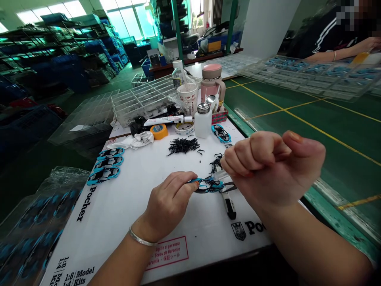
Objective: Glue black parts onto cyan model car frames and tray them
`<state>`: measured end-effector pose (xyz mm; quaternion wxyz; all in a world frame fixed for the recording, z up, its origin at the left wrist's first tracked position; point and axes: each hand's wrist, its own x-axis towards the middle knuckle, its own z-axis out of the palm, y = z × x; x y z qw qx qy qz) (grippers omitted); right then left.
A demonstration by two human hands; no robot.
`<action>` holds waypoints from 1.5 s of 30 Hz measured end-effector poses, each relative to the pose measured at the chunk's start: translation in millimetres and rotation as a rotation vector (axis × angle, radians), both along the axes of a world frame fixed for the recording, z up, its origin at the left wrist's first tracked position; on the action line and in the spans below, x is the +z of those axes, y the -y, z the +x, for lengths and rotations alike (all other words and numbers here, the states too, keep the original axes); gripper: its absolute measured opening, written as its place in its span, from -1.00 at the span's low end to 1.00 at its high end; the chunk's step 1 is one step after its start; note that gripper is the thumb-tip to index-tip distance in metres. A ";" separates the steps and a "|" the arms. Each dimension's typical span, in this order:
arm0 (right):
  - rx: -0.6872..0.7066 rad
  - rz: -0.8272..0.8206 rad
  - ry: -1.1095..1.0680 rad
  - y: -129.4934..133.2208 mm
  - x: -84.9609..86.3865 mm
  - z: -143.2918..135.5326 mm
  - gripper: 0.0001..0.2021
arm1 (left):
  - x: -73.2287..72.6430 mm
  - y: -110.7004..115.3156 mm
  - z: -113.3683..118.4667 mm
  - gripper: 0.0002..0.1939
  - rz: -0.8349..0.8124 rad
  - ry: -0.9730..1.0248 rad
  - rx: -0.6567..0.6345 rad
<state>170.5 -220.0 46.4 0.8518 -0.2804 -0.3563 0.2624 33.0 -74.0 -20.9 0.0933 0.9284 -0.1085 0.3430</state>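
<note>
My left hand (171,194) pinches the left end of a blue and black frame-like part (210,184) above the white board (166,230). My right hand (268,159) is raised at the right, its fingers curled in towards the palm; what they may hold is hidden. Dark pointed tips, perhaps of tweezers (230,186), show between the part's right end and my right hand. Under the part lies a knife-like tool with a black end (230,208). A pile of small black strips (183,145) lies further back, and more strips (217,161) sit beside my right hand.
Several blue and black parts (108,165) lie at the board's left; another (221,133) is near the white bottle (203,123). Behind stand a pink mug (212,81), paper cup (188,99), orange tape (159,131) and clear tray (143,99). A person's arm (348,53) is far right.
</note>
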 end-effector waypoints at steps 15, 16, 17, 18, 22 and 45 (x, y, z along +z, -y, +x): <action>0.006 0.043 0.014 -0.8 -0.7 -0.1 -0.53 | -0.3 -0.4 -0.1 -0.73 -0.002 -0.005 0.000; 0.007 0.045 0.017 -0.9 -0.7 0.1 -0.53 | -0.3 -0.5 0.0 -0.73 -0.004 -0.008 0.000; 0.010 0.046 0.020 -0.9 -0.9 0.2 -0.53 | -0.3 -0.6 0.0 -0.73 -0.007 -0.009 -0.001; 0.011 0.045 0.019 -0.9 -1.0 0.4 -0.53 | -0.1 -0.8 -0.1 -0.73 -0.009 -0.011 -0.002; 0.008 0.031 0.025 -0.1 -1.5 1.0 -0.54 | 1.1 -1.5 -0.4 -0.73 -0.010 -0.009 -0.001; 0.067 0.008 0.145 8.7 3.9 12.3 -0.53 | 3.6 -2.2 -0.2 -0.72 -0.028 0.019 -0.008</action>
